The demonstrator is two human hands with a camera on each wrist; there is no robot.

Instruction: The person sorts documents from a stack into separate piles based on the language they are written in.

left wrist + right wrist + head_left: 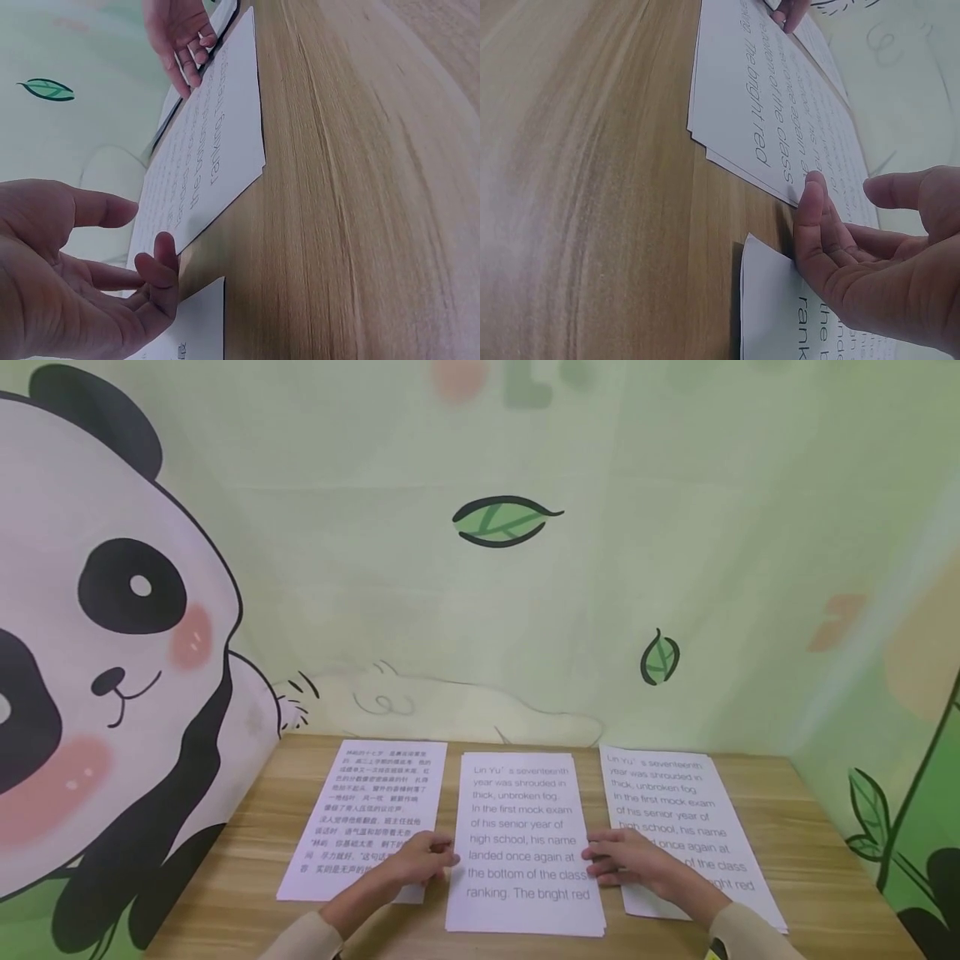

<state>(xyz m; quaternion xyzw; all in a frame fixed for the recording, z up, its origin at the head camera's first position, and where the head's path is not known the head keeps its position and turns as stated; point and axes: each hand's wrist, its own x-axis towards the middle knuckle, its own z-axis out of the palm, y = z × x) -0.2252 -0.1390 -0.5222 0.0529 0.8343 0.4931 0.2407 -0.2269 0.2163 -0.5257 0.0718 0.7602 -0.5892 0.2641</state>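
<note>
A middle stack of printed English sheets (525, 914) lies on the table between my two hands, its edges slightly uneven. My left hand (416, 862) is at its left edge, fingers loosely bent, with nothing between thumb and fingers in the left wrist view. At the right edge is my right hand (630, 862), its fingertips at the paper's side and the thumb apart from the fingers in the right wrist view. Beneath the left hand lies a sheet of Chinese text (322, 881). The right hand is over another English stack (738, 852), covering some of its lines.
The wooden table (840, 893) carries the three paper piles side by side, with narrow strips of wood between them. Behind it hangs a pale green backdrop (360, 552) with a cartoon panda (172, 693) on the left and drawn leaves.
</note>
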